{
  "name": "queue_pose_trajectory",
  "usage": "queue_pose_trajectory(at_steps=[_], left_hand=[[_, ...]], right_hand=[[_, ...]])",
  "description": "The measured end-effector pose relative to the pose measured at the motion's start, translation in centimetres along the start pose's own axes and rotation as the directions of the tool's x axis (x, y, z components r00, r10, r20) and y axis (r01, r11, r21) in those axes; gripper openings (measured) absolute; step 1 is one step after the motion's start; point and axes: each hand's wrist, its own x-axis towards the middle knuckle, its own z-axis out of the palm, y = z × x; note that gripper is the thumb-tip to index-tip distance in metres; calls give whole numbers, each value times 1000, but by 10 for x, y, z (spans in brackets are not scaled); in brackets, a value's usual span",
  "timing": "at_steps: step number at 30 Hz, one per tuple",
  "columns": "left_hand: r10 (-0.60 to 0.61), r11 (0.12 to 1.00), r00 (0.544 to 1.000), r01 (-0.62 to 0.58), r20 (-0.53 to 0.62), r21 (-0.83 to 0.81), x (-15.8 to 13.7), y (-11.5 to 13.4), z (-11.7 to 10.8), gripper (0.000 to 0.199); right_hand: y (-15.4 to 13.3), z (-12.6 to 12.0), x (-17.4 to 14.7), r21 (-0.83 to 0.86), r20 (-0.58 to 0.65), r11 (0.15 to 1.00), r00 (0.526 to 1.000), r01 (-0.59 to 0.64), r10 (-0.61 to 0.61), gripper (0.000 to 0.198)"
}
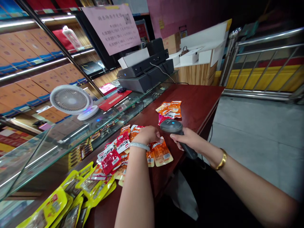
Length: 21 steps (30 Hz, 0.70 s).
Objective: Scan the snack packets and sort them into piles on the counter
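Gripping scanner (174, 126), right hand (190, 139) at counter edge (204, 123); left hand (148, 134) pinching orange packet (161, 153).

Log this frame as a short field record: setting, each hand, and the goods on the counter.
setting: dark red wooden counter beside a glass display case
right hand: grips a dark grey handheld barcode scanner, head over the packets
left hand: rests on an orange snack packet in the middle pile
far pile: small orange packets
near pile: yellow packets
also: white desk fan, black cash register
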Motion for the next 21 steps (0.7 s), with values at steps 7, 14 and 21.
queue_pose_trajectory(at_steps=[7, 14, 21], left_hand=[[110, 975, 994, -111, -14, -191, 5, -14, 6, 41], [-57, 994, 997, 61, -49, 95, 4, -1, 4, 32], [-92, 995, 966, 100, -240, 24, 13, -15, 14, 47]], right_hand=[[-3, 1, -9, -12, -35, 1000, 999, 15, -16, 42], [-1, -18, -38, -189, -60, 982, 998, 9, -21, 42], [7, -28, -46, -215, -85, 977, 996, 9, -28, 40]])
